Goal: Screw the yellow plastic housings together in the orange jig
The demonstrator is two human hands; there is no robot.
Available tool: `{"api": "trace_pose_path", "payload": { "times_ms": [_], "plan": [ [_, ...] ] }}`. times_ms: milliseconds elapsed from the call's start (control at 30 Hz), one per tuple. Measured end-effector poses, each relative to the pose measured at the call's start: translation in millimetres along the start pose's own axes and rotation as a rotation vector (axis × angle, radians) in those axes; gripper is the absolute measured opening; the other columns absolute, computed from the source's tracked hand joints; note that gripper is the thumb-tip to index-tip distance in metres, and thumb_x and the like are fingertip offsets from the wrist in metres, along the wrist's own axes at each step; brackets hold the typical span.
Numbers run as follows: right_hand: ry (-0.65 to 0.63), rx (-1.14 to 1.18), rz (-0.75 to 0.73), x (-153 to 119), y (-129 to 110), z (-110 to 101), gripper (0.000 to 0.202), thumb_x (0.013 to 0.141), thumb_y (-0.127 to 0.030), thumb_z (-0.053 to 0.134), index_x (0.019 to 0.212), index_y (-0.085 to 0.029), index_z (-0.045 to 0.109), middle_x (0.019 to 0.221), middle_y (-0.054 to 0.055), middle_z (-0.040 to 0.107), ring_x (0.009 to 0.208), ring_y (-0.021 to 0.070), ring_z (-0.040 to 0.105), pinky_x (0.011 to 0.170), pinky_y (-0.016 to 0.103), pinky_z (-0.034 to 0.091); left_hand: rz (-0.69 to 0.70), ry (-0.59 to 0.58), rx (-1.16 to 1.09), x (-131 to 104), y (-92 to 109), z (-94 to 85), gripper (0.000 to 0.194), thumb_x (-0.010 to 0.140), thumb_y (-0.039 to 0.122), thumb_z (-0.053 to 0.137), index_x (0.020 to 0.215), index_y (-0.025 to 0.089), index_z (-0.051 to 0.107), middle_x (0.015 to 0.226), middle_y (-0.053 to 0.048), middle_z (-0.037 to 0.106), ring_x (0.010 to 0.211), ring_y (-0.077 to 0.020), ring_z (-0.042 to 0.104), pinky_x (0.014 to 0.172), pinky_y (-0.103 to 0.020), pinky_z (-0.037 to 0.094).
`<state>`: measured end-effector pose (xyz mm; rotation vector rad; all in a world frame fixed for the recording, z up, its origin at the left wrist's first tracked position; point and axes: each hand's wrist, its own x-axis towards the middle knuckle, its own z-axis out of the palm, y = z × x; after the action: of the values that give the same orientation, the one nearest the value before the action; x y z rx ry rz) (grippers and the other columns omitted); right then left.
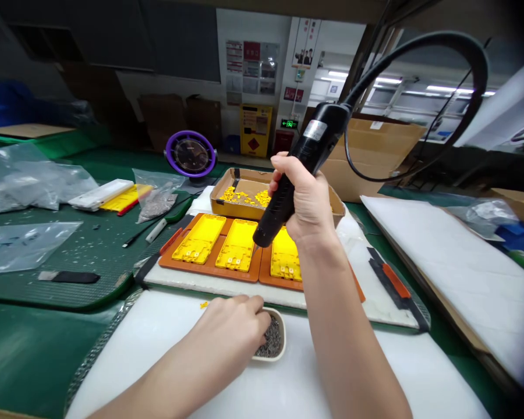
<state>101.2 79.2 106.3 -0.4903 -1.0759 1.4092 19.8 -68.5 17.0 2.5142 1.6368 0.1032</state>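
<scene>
Apparently, left fingertips dip into screws (mostly hidden).

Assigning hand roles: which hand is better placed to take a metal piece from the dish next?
Left, I'd judge: the left hand is at the dish, its fingers reaching in at the small metal pieces. The right hand is wrapped around the black handheld tool, so it looks occupied.
</scene>
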Motion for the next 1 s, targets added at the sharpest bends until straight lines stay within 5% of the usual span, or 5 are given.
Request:
{"api": "trace_pose_path", "payload": {
  "times_ms": [333,600,1000],
  "plan": [
    [-0.002,0.012,-0.011,-2.1,-0.9,2.1,0.018,0.065,-0.029,0.069,0.074,-0.018,0.057,0.057,-0.006,0.049,0.047,0.0055,0.046,0.047,0.018,0.041,0.017,0.012,-0.174,1.0,-7.2,-9.7,0.016,0.085,0.02,0.055,0.069,0.021,0.058,0.073,0.003,0.056,0.066,-0.0135,0.054,0.053,-0.027,0.027],
    [0.051,0.151,0.068,0.4,-6.5,4.3,0.024,0.064,-0.034,0.07,0.075,-0.018,0.055,0.058,-0.007,0.049,0.047,0.0048,0.046,0.046,0.017,0.043,-0.356,0.551,-0.52,7.9,-50.9,-29.8,0.016,0.082,0.028,0.06,0.07,0.017,0.059,0.071,0.001,0.061,0.066,-0.0118,0.053,0.061,-0.023,0.038],
    [0.089,0.189,0.066,3.0,-7.9,3.6,0.025,0.062,-0.031,0.071,0.07,-0.018,0.05,0.058,-0.007,0.049,0.045,0.0047,0.046,0.044,0.017,0.043,-0.389,0.49,-0.658,9.6,-57.1,-29.8,0.019,0.08,0.033,0.058,0.072,0.016,0.064,0.073,-0.001,0.064,0.069,-0.0137,0.056,0.063,-0.023,0.04]
  ]
}}
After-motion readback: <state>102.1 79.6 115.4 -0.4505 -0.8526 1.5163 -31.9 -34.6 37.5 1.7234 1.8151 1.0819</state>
